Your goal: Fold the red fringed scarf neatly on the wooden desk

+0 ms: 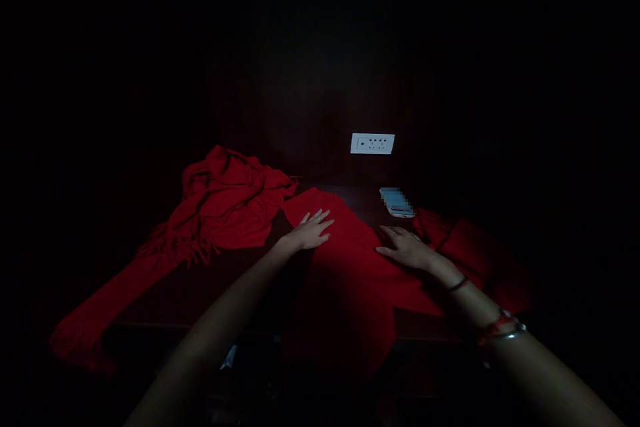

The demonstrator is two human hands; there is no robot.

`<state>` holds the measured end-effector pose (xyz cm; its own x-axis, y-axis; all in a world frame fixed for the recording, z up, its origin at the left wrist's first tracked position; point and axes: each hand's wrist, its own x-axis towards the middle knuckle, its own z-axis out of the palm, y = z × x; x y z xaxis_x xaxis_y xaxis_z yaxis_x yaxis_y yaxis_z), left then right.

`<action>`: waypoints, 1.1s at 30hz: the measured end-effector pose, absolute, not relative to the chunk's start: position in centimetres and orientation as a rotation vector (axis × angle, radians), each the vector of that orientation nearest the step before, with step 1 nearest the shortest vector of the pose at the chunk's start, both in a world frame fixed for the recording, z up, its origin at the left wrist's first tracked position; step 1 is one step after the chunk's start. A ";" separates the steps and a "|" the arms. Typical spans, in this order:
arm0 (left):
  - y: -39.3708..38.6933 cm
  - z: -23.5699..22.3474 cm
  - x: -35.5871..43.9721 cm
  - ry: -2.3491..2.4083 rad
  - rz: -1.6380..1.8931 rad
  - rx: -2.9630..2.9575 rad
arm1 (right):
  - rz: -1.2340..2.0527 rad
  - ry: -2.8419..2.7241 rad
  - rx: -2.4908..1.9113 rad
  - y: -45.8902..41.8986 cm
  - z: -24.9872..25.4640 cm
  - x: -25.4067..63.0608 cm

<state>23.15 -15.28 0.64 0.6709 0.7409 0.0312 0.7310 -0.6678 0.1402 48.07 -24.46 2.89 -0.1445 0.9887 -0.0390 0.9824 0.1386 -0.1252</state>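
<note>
A red cloth (350, 273) lies spread over the dark table, one part hanging down past the front edge. My left hand (311, 230) rests flat on its upper left part, fingers spread, with a ring on one finger. Toward the cloth's right side, my right hand (404, 247) lies palm down with its fingers stretched out. To the left is a crumpled red scarf (230, 193) with fringed ends, one end trailing over the table's front edge. More red fabric (475, 253) lies in shadow beyond my right wrist.
A phone (397, 202) lies on the table behind my right hand. On the dark wall above it is a white power socket (373, 143). The table's front edge (165, 327) runs below my forearms. Most of the surroundings are too dark to make out.
</note>
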 end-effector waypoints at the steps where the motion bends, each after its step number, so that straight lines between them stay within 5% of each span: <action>1: -15.6 0.8 23.7 1.200 0.198 2.759 | 0.252 -2.318 -2.075 -25.1 3.5 49.4; 6: -16.6 -0.1 25.8 1.174 0.215 2.732 | 0.789 -2.301 -2.011 -27.7 5.8 54.3; 16: -14.7 -1.4 24.8 1.205 0.153 2.750 | 0.830 -2.155 -1.657 -27.9 7.1 54.1; 22: -13.8 -1.3 23.8 1.223 0.106 2.716 | 1.479 -2.104 -1.890 -27.2 11.5 54.6; 27: -13.1 -1.8 23.5 1.210 0.092 2.725 | 1.185 -2.013 -2.169 -27.2 17.6 54.7; 33: -12.9 -2.1 23.6 1.217 0.105 2.739 | 0.728 -1.911 -1.966 -29.5 22.9 53.2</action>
<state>23.57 -12.94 -2.11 0.6699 0.7424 0.0062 0.7325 -0.6622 0.1578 53.19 -29.54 22.94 -0.0154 0.9893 -0.1453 0.8350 -0.0672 -0.5461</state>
